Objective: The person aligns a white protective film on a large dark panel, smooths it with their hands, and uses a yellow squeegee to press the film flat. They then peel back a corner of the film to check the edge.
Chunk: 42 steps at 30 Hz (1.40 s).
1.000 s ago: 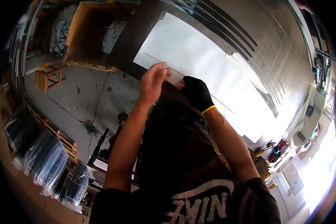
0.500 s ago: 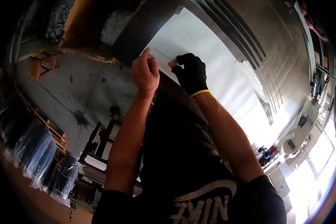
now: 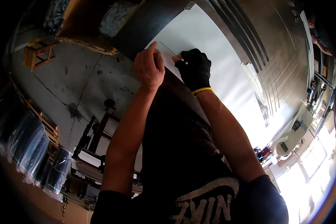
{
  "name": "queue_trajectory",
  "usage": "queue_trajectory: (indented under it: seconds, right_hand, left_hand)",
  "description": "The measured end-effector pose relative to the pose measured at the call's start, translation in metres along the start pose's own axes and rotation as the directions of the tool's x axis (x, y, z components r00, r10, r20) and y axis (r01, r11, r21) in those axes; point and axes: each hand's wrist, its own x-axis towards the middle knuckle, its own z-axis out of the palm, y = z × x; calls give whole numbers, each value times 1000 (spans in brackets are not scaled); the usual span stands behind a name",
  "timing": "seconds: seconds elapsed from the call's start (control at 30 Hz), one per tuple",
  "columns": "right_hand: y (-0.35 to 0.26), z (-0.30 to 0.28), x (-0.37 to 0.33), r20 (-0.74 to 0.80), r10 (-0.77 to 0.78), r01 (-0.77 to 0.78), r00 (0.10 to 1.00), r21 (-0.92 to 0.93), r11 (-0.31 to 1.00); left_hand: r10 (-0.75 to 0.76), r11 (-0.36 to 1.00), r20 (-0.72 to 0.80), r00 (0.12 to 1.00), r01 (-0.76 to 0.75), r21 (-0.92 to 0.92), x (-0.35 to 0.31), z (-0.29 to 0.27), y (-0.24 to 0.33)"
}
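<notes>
A white sheet [image 3: 220, 71] lies on the dark metal tabletop in front of me. My left hand [image 3: 149, 69] is bare and hovers by the sheet's near left edge, index finger stretched out and the others partly bent; I see nothing in it. My right hand [image 3: 196, 69] wears a black glove with a yellow cuff and bare fingertips. Its thumb and forefinger pinch together over the sheet. From them a thin, dark, wire-like piece [image 3: 167, 47] runs toward the upper left; its exact kind is too fine to make out.
Long dark strips [image 3: 242, 31] and pale strips [image 3: 254, 80] lie beyond the sheet. An open cardboard box [image 3: 86, 43] holds plastic-wrapped pieces at upper left. A wooden stool [image 3: 37, 56] and wrapped dark rolls [image 3: 58, 170] stand left. Another person's arm [image 3: 319, 43] shows far right.
The view has shifted slightly, so the table and sheet sit a little differently in the picture. Both hands keep nearly the same pose, and the right hand still pinches the thin piece.
</notes>
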Motion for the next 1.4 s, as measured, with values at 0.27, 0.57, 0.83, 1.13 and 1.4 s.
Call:
queue_trajectory:
  seconds: [0.27, 0.57, 0.83, 1.13, 1.4]
  right_hand:
    - [7, 4, 2, -4, -31, 31, 1000, -44, 999]
    - [9, 5, 3, 10, -55, 56, 998, -96, 994]
    - [6, 4, 3, 26, -24, 26, 999, -99, 995]
    - [4, 3, 4, 28, -9, 11, 1000, -91, 996]
    - [7, 6, 5, 27, -30, 33, 999, -121, 992]
  left_hand:
    - [7, 1000, 2, 1000, -7, 12, 2, 0, 1]
    - [10, 1000, 8, 1000, -10, 3, 0, 1, 0]
    - [15, 1000, 6, 1000, -15, 10, 1, 0, 0]
    - [14, 1000, 20, 1000, -15, 10, 2, -2, 0]
    - [25, 1000, 5, 1000, -25, 6, 2, -1, 0]
